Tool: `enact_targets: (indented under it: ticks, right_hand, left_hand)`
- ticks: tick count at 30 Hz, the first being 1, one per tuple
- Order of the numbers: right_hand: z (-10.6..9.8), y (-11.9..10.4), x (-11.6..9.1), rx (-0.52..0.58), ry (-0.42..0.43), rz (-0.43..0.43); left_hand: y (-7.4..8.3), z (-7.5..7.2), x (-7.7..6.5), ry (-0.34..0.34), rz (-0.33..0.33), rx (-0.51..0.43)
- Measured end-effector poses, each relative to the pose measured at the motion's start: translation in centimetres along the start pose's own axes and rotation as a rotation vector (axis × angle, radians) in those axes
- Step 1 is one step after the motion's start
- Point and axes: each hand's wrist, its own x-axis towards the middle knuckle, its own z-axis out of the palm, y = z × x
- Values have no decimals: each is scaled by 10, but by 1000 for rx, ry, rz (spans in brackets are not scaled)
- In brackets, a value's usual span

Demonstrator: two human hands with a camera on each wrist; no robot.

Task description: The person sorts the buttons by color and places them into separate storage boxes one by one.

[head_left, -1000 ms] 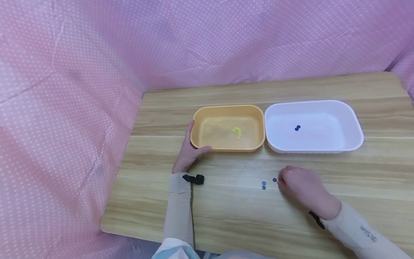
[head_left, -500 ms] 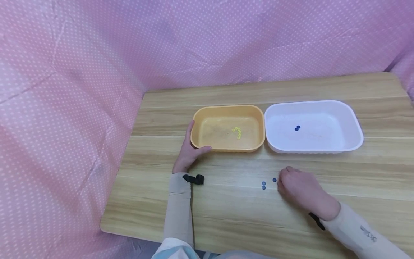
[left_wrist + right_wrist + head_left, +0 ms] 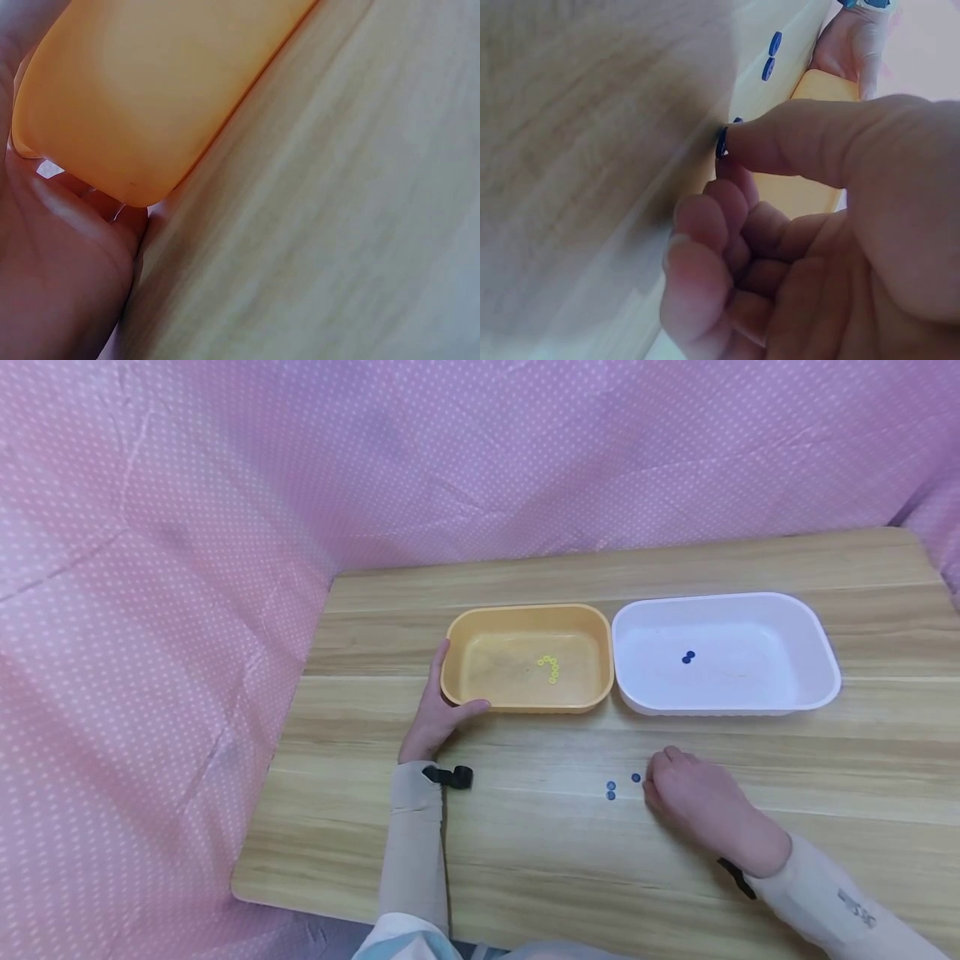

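Observation:
My left hand (image 3: 433, 718) grips the left end of a yellow-orange plastic tub (image 3: 480, 697), thumb along the front wall and fingers around the side. In the left wrist view the fingers (image 3: 131, 225) curl under the tub's rounded end (image 3: 150, 142). On the tub's floor lie several small yellow buttons (image 3: 554, 668). At the table, my right hand (image 3: 701, 797) pinches a small dark blue button (image 3: 721, 142) at the thumb tip, its other fingers curled. Just left of the hand lies a blue button (image 3: 636, 777), with a pair of blue buttons (image 3: 611, 790) farther left.
A white plastic tub (image 3: 813, 693) stands against the right end of the yellow-orange one, holding two dark blue buttons (image 3: 687, 657). Both tubs rest on a wood-grain table (image 3: 525, 852). Pink dotted cloth (image 3: 480, 460) hangs behind and at the left.
The right hand's fingers shift slightly over the table beside the blue buttons. The left hand and both tubs stay in place.

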Motion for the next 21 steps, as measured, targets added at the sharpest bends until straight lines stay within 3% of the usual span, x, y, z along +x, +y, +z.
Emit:
enact_targets:
  ticks: [21]
  right_hand:
    - [5,-1,-2,12,57,-23]
  left_hand:
    - [2,1,-1,3,-11,-2]
